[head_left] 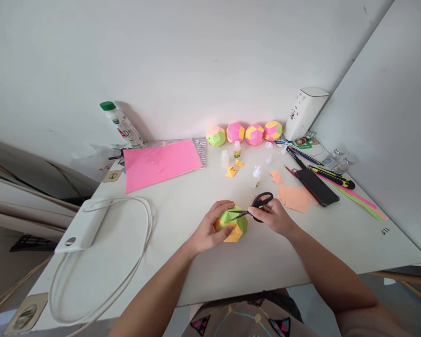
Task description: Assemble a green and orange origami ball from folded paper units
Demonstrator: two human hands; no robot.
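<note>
A faceted paper ball (234, 232) in green and orange sits low over the table, with my left hand (212, 229) closed round its left side. In my right hand (271, 216) is a pair of black-handled scissors (262, 200), the fingers around the handle loops. Its blades point left and lie slightly parted over the ball's green top; whether they touch the paper I cannot tell. Beyond the ball are small folded orange pieces (232, 171) and a small glue bottle (257, 173). Peach paper squares (295, 199) lie right of my right hand.
Along the wall stand several finished paper balls (235, 133). Pink sheets (161, 164) and a leaning white bottle (122, 124) are at back left. A power strip (84, 227) with looped cable lies left; a phone (317, 186) and yellow cutter (333, 178) lie right.
</note>
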